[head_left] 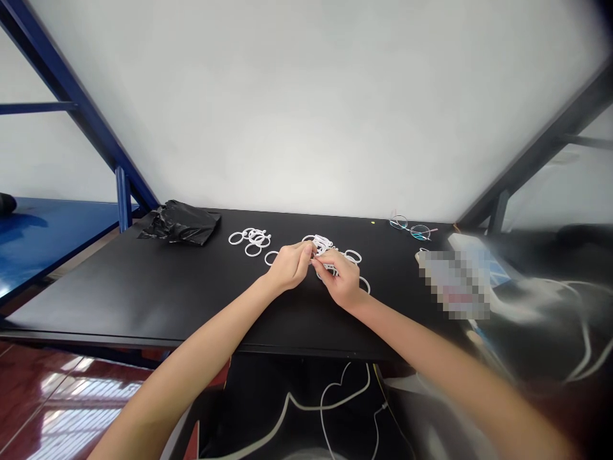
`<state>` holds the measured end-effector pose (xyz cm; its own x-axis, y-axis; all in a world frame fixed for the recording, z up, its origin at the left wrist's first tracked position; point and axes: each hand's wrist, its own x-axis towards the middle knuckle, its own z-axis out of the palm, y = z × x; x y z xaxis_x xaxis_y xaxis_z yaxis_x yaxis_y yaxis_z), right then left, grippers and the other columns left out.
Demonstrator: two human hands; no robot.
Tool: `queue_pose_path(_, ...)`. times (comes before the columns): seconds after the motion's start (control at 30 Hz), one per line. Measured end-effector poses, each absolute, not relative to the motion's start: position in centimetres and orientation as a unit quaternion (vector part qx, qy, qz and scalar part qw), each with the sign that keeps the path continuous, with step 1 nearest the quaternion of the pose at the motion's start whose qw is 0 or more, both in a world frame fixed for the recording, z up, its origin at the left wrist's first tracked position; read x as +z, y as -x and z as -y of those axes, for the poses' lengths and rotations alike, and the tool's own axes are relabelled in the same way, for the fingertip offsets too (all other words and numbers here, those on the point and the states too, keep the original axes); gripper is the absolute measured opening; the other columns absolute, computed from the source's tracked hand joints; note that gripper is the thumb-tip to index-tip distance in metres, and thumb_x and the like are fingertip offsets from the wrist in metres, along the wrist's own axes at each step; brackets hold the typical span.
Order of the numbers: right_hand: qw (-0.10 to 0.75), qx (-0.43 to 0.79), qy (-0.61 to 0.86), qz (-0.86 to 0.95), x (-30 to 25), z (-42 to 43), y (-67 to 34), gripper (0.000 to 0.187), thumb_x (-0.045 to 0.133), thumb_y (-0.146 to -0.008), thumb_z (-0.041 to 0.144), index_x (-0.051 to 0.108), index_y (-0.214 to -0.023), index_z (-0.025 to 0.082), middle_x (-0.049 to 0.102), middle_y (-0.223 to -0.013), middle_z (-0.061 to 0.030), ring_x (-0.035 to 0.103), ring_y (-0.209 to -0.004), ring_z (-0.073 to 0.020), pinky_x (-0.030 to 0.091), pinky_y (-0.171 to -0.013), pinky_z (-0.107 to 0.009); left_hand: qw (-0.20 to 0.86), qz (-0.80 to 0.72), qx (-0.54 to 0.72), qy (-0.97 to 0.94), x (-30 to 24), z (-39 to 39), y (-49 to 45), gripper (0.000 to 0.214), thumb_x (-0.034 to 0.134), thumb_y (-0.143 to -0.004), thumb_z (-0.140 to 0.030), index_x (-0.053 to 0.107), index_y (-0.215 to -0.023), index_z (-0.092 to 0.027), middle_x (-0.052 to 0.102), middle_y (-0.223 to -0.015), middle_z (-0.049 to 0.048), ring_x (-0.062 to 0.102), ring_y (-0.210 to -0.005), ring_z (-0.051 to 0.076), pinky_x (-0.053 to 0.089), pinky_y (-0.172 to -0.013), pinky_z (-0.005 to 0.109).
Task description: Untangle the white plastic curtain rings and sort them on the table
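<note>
Plain pale-grey wall (306,115) rises behind a smooth black counter (143,287), with a blue painted metal frame (86,105) slanting down at the left. At the counter's middle, both bare hands meet over a loose heap of thin white rings (324,243), which lies partly behind and beneath the fingers. A separate cluster of white rings (257,239) lies to the left, and more rings show just beside the right hand.

For fine fingertip work like this, steadiness probably matters more than force: one hand is best used as an anchor while the other makes small adjustments, with the wrists low and the fingertips angled so that the join can be seen. Working slightly clear of the heap would help avoid snagging neighbouring rings.

As for the grip, the left hand (290,265) is curled, its thumb and forefinger brought together in a narrow pinch; the right hand (343,278) pinches from the other side, thumb and forefinger nearly touching. Between them is a small piece (313,257), too tiny and covered to identify; whether it belongs to a ring cannot be told.

Farther off lie a crumpled black plastic bag (184,223) and thin-framed round glasses (407,227).
</note>
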<state>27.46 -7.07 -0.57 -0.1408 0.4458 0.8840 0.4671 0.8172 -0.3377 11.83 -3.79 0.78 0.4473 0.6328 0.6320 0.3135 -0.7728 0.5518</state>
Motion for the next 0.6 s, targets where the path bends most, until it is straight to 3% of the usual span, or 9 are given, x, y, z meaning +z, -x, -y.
queue_pose_path(0.17, 0.584, -0.039, 0.282, 0.760, -0.84, 6.70, -27.44, 0.008, 0.058, -0.091, 0.015, 0.062, -0.090, 0.023, 0.070, -0.076, -0.0028, 0.066, -0.069, -0.0172, 0.056, -0.065, -0.033, 0.160, -0.304, 0.451, -0.824, 0.84, 4.00, -12.10, 0.046, 0.019, -0.102, -0.035, 0.052, -0.076, -0.018, 0.056, -0.067, 0.0036, 0.051, -0.059, 0.015, 0.040, -0.060, 0.029)
queue_pose_path(0.37, 0.573, -0.059, 0.280, 0.768, -1.08, 6.31, -27.72, 0.009, 0.057, -0.092, 0.015, 0.063, -0.093, 0.022, 0.069, -0.077, -0.0041, 0.065, -0.070, -0.0179, 0.057, -0.066, -0.034, 0.166, -0.318, 0.480, -0.800, 1.07, 4.25, -12.74, 0.045, 0.018, -0.104, -0.033, 0.055, -0.084, -0.017, 0.060, -0.074, 0.0039, 0.056, -0.066, 0.014, 0.044, -0.066, 0.027)
queue_pose_path(0.6, 0.556, -0.066, 0.283, 0.779, -1.40, 6.21, -27.65, 0.009, 0.055, -0.094, 0.017, 0.063, -0.092, 0.021, 0.067, -0.075, -0.0045, 0.061, -0.066, -0.0171, 0.054, -0.063, -0.034, 0.155, -0.347, 0.479, -0.792, 1.03, 4.47, -12.83, 0.049, 0.015, -0.103, -0.035, 0.049, -0.071, -0.018, 0.055, -0.063, 0.0014, 0.052, -0.057, 0.012, 0.042, -0.061, 0.026)
